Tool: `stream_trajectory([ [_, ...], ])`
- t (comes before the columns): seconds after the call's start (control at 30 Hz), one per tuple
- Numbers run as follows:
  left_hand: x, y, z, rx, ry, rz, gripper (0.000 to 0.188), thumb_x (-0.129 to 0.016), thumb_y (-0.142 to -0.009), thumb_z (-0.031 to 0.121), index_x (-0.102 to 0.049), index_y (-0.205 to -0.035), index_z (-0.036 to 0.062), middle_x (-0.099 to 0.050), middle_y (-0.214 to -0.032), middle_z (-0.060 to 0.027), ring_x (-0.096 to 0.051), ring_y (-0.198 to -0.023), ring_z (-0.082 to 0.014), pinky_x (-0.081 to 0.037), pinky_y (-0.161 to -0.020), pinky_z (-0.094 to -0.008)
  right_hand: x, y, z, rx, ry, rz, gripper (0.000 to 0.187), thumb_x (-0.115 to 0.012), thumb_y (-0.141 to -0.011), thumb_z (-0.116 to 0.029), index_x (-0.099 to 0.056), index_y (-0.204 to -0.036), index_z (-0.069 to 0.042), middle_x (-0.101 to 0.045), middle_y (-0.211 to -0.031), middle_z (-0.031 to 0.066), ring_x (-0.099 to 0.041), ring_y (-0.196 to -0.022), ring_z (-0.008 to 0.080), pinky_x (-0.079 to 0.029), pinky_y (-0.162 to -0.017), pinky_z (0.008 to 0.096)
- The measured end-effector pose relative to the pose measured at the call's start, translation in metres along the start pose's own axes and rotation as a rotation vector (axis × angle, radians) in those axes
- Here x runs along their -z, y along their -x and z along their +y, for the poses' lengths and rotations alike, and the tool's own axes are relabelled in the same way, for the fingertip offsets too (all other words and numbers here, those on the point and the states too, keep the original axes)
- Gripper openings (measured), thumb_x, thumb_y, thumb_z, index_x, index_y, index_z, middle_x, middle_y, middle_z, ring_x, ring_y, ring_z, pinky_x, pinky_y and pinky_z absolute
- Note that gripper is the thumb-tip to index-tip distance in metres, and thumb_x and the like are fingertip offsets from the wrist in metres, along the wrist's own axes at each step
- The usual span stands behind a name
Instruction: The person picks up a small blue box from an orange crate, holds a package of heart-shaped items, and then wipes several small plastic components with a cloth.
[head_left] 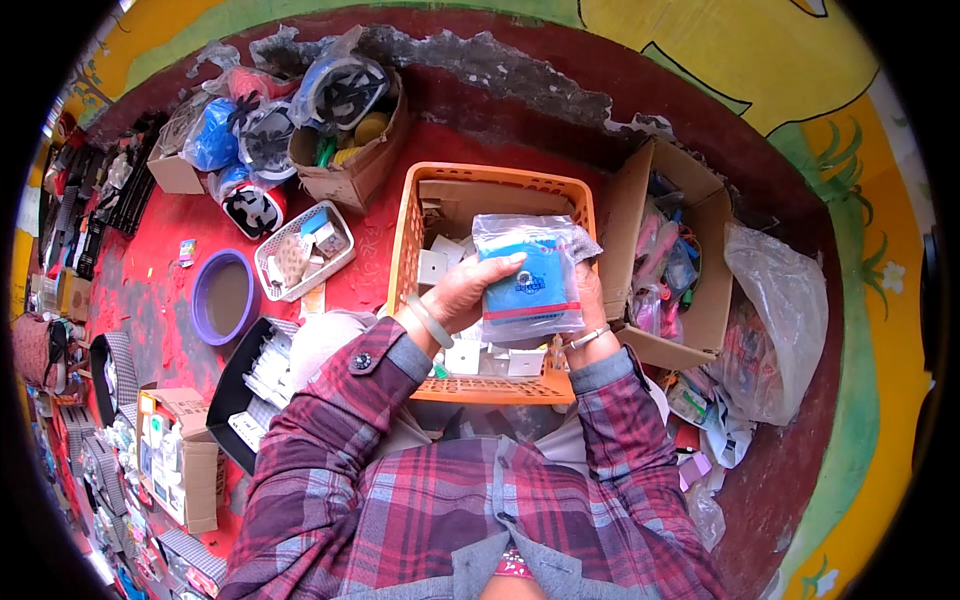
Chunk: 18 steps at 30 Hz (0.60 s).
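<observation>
A flat blue packet in a clear plastic bag (528, 280), with a red band near its lower edge, is held up in front of me. My left hand (462, 297) grips its left side, thumb lying on the front. At the right side, my right hand (588, 305) is closed on the packet's edge, its fingers partly hidden behind it. A piece of grey patterned material (584, 244) shows beside that hand; I cannot make out what it is. Below the packet stands an orange plastic basket (408, 235) containing small white boxes (432, 267) and brown cardboard.
On the right is a cardboard box (690, 350) of bagged goods, beside a large clear plastic bag (785, 320). To the left are a white basket (345, 258), a purple basin (199, 310) and a black tray (232, 440). Boxes of bagged items (345, 185) line the back wall.
</observation>
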<state>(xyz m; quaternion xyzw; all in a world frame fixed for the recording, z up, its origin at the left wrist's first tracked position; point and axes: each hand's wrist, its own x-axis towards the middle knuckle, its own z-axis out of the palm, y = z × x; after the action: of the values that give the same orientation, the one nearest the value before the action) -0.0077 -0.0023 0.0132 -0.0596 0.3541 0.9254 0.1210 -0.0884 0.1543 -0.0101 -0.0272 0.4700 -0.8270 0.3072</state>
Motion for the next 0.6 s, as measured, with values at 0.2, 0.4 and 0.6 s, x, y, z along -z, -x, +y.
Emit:
stream_trajectory([
  [0.2, 0.002, -0.003, -0.003, -0.126, 0.147, 0.127, 0.041, -0.060, -0.084, 0.014, -0.048, -0.121, 0.0007, -0.059, -0.109, -0.0117, -0.060, -0.097, -0.0227, -0.050, -0.086, -0.0389, 0.019, -0.015, -0.034, 0.364, 0.097, 0.368, 0.039, -0.043, -0.096, -0.036, -0.059, -0.102, -0.001, -0.063, -0.092, 0.0067, -0.061, -0.083, 0.0174, -0.049, -0.076, 0.0296],
  [0.4, 0.004, 0.001, -0.002, -0.069, 0.063, 0.071, 0.047, -0.064, -0.075, 0.006, -0.050, -0.120, 0.0021, -0.060, -0.109, -0.0119, -0.061, -0.097, -0.0223, -0.050, -0.088, -0.0381, -0.007, 0.015, -0.052, 0.581, 0.443, 0.115, 0.033, -0.059, -0.085, -0.006, -0.050, -0.116, -0.008, -0.059, -0.100, 0.0045, -0.059, -0.089, 0.0155, -0.050, -0.077, 0.0287],
  [0.6, 0.004, -0.010, -0.026, -0.072, -0.056, 0.068, 0.040, -0.072, -0.071, 0.013, -0.057, -0.107, 0.0071, -0.060, -0.101, -0.0039, -0.059, -0.092, -0.0167, -0.050, -0.082, -0.0334, -0.052, 0.018, -0.015, 1.036, 1.122, -0.208, 0.034, -0.060, -0.061, 0.007, -0.060, -0.092, -0.006, -0.060, -0.089, 0.0140, -0.059, -0.084, 0.0318, -0.048, -0.076, 0.0358],
])
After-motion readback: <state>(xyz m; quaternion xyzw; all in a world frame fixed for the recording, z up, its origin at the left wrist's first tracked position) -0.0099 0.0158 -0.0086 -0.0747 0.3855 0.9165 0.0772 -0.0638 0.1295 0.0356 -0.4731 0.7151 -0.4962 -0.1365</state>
